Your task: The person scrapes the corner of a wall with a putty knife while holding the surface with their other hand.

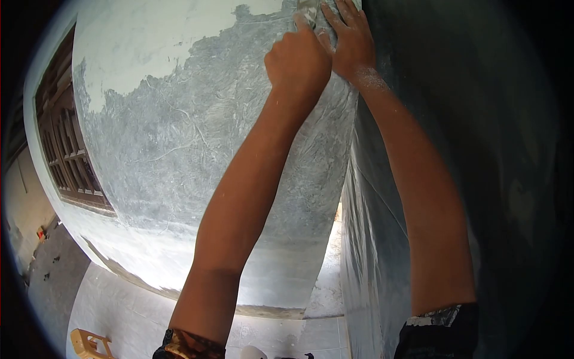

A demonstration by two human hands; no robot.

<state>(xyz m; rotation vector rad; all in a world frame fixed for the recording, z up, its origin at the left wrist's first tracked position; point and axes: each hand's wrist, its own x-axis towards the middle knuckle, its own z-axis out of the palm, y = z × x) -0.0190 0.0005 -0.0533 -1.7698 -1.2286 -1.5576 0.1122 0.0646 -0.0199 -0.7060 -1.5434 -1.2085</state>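
My left hand [301, 58] is closed, one finger reaching up along a metal scraper [308, 8] at the top of the view. The scraper lies against the wall [179, 131], and its upper end is cut off by the frame. Close beside it, my right hand [354, 43] rests with fingers stretched out near the wall's right edge; white dust covers its wrist. Rough grey patches show on the wall where the pale coating is gone, with a ragged pale border at the upper left.
A dark wooden window [69, 143] is set in the wall at the left. Plastic sheeting [362, 239] hangs by the right edge, and more sheet [143, 311] covers the floor. A yellow stool [89, 344] stands at the lower left. The right side is dark.
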